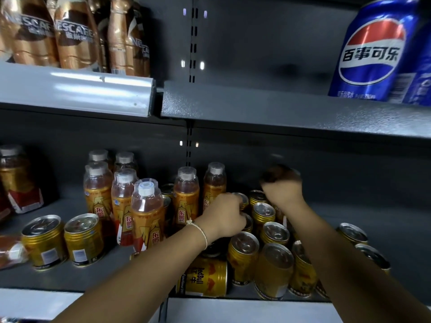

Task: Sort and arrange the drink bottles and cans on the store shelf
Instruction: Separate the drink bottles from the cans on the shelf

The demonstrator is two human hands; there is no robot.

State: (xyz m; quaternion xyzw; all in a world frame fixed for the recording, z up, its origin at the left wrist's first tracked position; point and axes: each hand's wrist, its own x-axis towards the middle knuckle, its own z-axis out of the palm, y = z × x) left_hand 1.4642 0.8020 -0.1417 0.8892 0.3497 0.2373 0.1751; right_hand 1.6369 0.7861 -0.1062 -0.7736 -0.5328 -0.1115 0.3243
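The left hand reaches into the cluster of gold cans on the lower shelf, its fingers curled around the top of one can near the back; that grip looks closed on the rim, though the can itself is mostly hidden behind the hand. The right hand is raised just behind the same cluster, curled around something dark and blurred; what that grip holds I cannot tell.

The cans stand crowded together, several touching, and one gold can lies on its side at the shelf's front edge. Two more cans stand apart to the left, with clear-topped bottles behind them.

These cans are likely stiff, smooth and moderately heavy if full, so a wrap around the body should hold better than a pinch at the rim. The bottles look softer-walled and top-heavy; taking them at mid-label seems safest.

On the upper shelf stand coffee bottles and a blue cola can.
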